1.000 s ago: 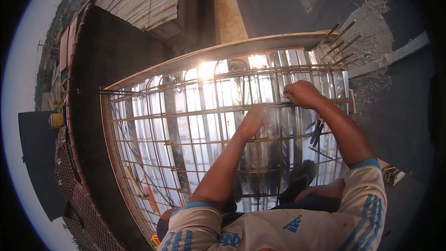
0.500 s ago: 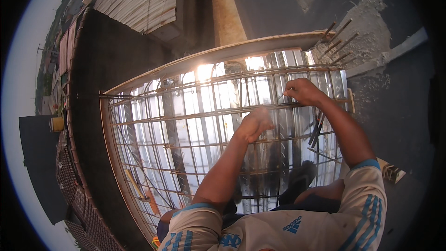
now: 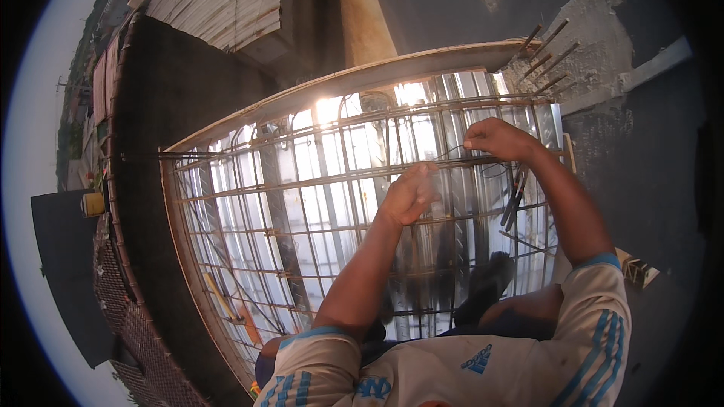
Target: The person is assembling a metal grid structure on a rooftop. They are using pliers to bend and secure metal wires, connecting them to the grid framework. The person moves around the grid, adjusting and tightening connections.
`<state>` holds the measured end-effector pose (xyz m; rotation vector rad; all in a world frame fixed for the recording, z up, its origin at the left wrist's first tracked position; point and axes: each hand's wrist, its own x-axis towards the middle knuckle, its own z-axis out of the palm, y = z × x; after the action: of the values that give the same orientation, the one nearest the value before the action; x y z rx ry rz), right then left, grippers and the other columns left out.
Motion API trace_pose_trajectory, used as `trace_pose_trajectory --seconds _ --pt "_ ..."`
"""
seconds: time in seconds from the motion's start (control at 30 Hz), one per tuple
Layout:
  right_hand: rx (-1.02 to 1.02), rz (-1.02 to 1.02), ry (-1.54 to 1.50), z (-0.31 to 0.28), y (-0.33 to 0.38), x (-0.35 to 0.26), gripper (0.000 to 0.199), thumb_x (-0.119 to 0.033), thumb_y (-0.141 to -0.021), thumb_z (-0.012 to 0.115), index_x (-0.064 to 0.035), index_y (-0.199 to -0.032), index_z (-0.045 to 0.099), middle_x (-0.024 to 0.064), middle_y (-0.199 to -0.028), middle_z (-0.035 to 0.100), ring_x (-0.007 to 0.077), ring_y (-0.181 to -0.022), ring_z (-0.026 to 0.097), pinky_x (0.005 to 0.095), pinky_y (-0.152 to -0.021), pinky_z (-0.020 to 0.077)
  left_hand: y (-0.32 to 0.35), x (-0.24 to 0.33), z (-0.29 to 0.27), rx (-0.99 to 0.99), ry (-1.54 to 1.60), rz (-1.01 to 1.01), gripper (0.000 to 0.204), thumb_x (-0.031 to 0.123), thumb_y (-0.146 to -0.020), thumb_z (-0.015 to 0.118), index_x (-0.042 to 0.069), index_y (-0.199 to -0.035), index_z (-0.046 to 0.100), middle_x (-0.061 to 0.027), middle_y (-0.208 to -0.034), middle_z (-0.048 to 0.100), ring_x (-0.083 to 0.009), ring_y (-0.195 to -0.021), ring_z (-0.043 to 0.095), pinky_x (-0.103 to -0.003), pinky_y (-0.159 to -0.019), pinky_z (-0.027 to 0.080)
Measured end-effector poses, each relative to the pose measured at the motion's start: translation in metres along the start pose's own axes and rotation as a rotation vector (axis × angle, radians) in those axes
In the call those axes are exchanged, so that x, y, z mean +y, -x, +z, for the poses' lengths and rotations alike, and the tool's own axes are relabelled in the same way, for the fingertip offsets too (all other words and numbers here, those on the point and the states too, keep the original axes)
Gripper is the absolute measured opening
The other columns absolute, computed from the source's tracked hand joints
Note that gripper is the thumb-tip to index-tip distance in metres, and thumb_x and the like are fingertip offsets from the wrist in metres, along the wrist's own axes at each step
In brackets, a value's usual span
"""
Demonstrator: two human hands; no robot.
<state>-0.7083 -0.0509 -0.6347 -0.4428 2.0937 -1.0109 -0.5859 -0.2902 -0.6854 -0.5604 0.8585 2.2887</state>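
A grid of steel reinforcing bars (image 3: 332,179) lies over shiny ribbed metal sheets. Above one of its long bars, my right hand (image 3: 499,139) is closed, its fingertips pinching a thin dark tie wire (image 3: 451,153). The wire runs down and left toward my left hand (image 3: 411,194). That hand is closed too, thumb and finger together at the bar where the wire's other end appears to be; a little blur hides the exact grip. Below my right forearm, a dark-handled tool that looks like pincers (image 3: 515,200) hangs among the bars, near loops of loose wire (image 3: 494,171).
Wooden boards (image 3: 339,83) frame the grid's far and left edges. Bare bar ends (image 3: 550,49) jut up at the far right beside rough concrete (image 3: 596,30). A yellow-handled tool (image 3: 217,295) lies at the left. Beyond the left board is a dark drop (image 3: 162,181) toward roofs.
My left hand has risen slightly and steadied near the bar. The wire between my two hands now shows. My right hand has barely shifted.
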Motion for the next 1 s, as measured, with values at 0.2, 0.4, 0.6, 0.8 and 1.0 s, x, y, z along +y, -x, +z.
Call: trace_pose_trajectory --seconds 0.2,0.4,0.6,0.8,1.0 --pt "-0.028 0.051 0.06 -0.016 0.012 -0.034 0.032 -0.029 -0.088 0.061 -0.0003 -0.098 0.069 0.0143 -0.091 0.068 0.0235 -0.089 0.063 0.0368 -0.083 0.0466 -0.01 0.006 -0.007 0.011 -0.284 0.015 0.033 0.032 -0.099 0.048 0.004 -0.117 0.053 0.0 -0.076 0.054 -0.0094 -0.068 0.051 -0.032 -0.074 0.048" --pt "0.243 0.035 0.384 -0.027 0.007 0.004 0.024 -0.021 -0.085 0.058 -0.0017 -0.094 0.069 0.0183 -0.097 0.067 0.0347 -0.095 0.062 0.0421 -0.088 0.0471 -0.014 -0.016 -0.015 0.258 -0.72 -0.031 0.052 0.034 -0.096 0.051 0.002 -0.136 0.045 -0.0118 -0.121 0.058 -0.0199 -0.102 0.056 -0.037 -0.088 0.046" --pt "0.284 0.195 0.437 0.002 -0.008 0.03 0.022 -0.017 -0.084 0.055 -0.0035 -0.093 0.069 0.0193 -0.099 0.066 0.0359 -0.096 0.062 0.0432 -0.085 0.0488 -0.023 -0.05 -0.048 0.287 -0.66 -0.147 0.045 0.028 -0.094 0.053 0.002 -0.131 0.049 -0.008 -0.116 0.06 -0.0183 -0.099 0.057 -0.035 -0.084 0.046" --pt "0.274 0.238 0.409 0.033 -0.026 0.067 0.023 -0.018 -0.083 0.054 -0.0038 -0.092 0.07 0.0196 -0.097 0.067 0.0354 -0.095 0.062 0.0431 -0.084 0.0493 -0.051 -0.083 -0.067 0.33 -0.763 0.007 0.043 0.023 -0.093 0.053 0.001 -0.131 0.049 -0.0092 -0.114 0.06 -0.0163 -0.094 0.057 -0.033 -0.078 0.047" --pt "0.095 0.1 0.449 0.036 -0.037 0.08 0.024 -0.019 -0.082 0.054 -0.0027 -0.084 0.071 0.0201 -0.091 0.067 0.0359 -0.086 0.064 0.0422 -0.083 0.0494 -0.083 -0.098 -0.07 0.406 -1.022 0.141 0.045 0.021 -0.093 0.053 -0.001 -0.132 0.048 -0.0173 -0.114 0.062 -0.0216 -0.098 0.059 -0.034 -0.086 0.046"
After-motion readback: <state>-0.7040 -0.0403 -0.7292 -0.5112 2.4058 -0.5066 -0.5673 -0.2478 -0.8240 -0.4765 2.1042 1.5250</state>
